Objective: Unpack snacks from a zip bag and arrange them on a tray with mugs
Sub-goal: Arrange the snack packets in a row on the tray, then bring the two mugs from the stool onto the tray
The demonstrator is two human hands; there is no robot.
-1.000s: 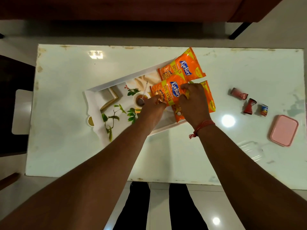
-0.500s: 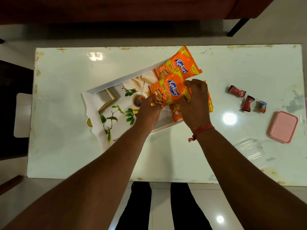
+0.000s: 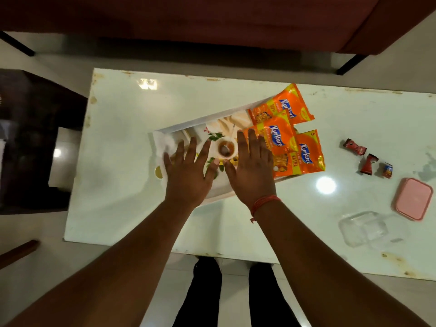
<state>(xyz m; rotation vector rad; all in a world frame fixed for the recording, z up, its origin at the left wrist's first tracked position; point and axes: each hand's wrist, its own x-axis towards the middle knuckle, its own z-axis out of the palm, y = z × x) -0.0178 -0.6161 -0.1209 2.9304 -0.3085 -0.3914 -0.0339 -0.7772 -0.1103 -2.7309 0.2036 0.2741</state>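
A white printed tray (image 3: 188, 123) lies at an angle on the pale table. Three orange snack packets overlap on its right end: a far one (image 3: 284, 107), a middle one (image 3: 278, 135) and a near-right one (image 3: 306, 154). My left hand (image 3: 188, 168) hovers flat over the tray's left part with its fingers spread and holds nothing. My right hand (image 3: 252, 166) is flat beside it, fingers straight, its edge over the middle packet. Between the hands shows the tray's printed cup picture (image 3: 225, 148). A clear, empty zip bag (image 3: 363, 228) lies at the near right.
Three small wrapped candies (image 3: 355, 147) (image 3: 368, 164) (image 3: 387, 170) lie on the table right of the tray. A pink lidded box (image 3: 412, 198) sits at the far right. A dark chair (image 3: 28, 138) stands left of the table, a red sofa behind it.
Both hands let go of the middle orange packet and drew back toward me and leftward, fingers now spread flat. The packet stays on the tray. The camera view shifted.
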